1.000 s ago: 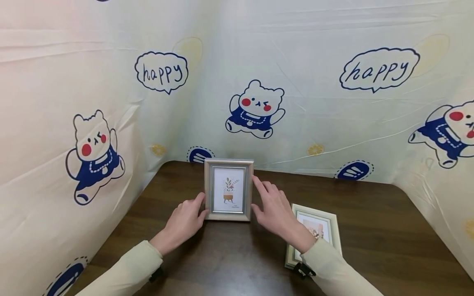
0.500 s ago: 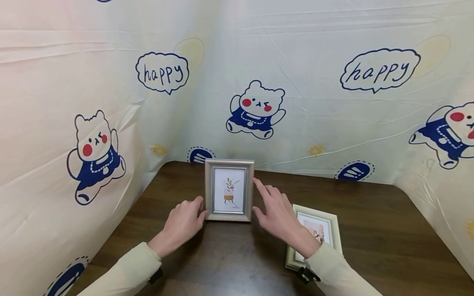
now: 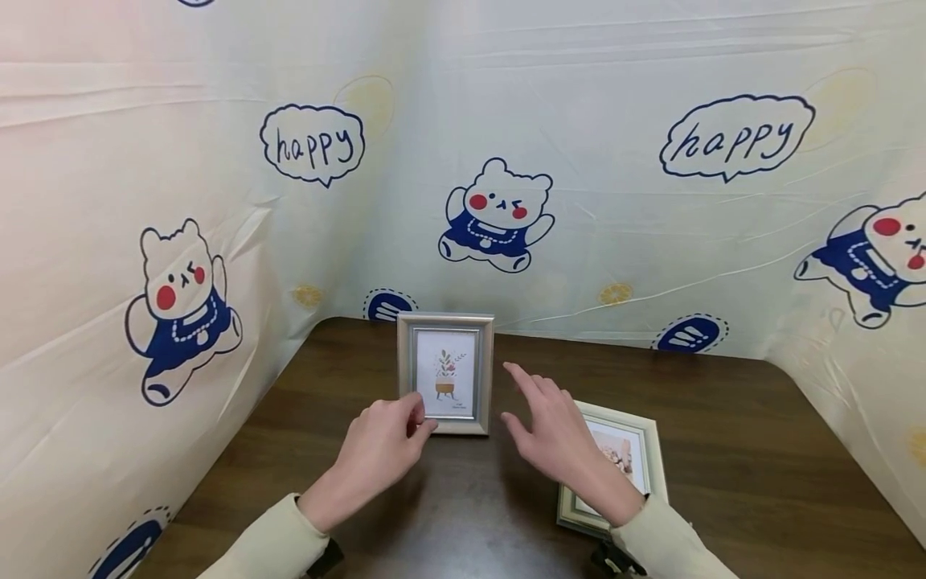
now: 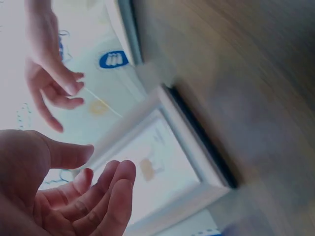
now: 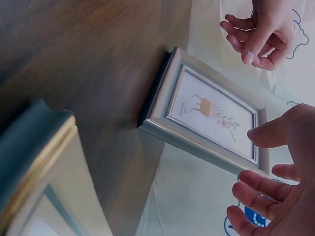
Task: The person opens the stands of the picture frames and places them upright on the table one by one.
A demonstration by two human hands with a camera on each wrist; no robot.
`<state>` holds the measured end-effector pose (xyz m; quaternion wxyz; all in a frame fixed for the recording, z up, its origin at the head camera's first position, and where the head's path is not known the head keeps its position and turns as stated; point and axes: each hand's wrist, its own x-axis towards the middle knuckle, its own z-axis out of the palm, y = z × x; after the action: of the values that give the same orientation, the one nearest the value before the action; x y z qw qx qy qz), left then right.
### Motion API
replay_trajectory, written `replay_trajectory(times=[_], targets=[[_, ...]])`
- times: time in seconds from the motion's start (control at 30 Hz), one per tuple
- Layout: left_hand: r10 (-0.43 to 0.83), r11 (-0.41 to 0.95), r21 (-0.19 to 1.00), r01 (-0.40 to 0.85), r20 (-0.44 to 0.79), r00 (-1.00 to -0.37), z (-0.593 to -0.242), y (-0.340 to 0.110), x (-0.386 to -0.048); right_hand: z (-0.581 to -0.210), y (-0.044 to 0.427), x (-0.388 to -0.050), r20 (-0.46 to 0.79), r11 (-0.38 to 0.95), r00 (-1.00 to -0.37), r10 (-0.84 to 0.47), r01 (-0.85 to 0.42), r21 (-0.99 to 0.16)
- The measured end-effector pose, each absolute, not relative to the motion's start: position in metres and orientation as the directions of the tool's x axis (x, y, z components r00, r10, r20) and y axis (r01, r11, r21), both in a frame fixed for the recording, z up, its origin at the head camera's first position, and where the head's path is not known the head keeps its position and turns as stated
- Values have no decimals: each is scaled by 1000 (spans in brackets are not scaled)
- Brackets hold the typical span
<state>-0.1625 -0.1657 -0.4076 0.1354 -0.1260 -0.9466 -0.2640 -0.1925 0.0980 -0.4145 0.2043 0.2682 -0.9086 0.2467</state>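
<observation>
An upright picture frame (image 3: 445,318) with a potted-plant print stands near the back of the table. In front of its lower left corner hovers my left hand (image 3: 376,450), fingers loosely bent and holding nothing. To the right of the frame is my right hand (image 3: 553,430), a small gap away, thumb and fingers spread. The left wrist view shows the left hand (image 4: 83,191) apart from the picture frame (image 4: 197,147). In the right wrist view nothing lies between the fingers of the right hand (image 5: 280,182). A second picture frame (image 3: 654,450) lies partly under the right forearm.
The dark wooden table (image 3: 760,466) has rounded back corners. A pale curtain (image 3: 622,225) printed with bears and the word happy hangs behind it and along both sides. The second frame's corner (image 5: 69,123) shows close up in the right wrist view.
Both hands have let go of the upright frame. My left hand has moved right and toward me, across its lower corner; the right hand has drawn slightly away. The frame stays standing in place.
</observation>
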Motion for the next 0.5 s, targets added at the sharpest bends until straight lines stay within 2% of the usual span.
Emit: replay_trajectory(times=[0.5], targets=[[264, 776, 492, 396, 317, -911, -403, -135, -145, -425, 119, -165, 511, 744, -786, -347, -563, -360]])
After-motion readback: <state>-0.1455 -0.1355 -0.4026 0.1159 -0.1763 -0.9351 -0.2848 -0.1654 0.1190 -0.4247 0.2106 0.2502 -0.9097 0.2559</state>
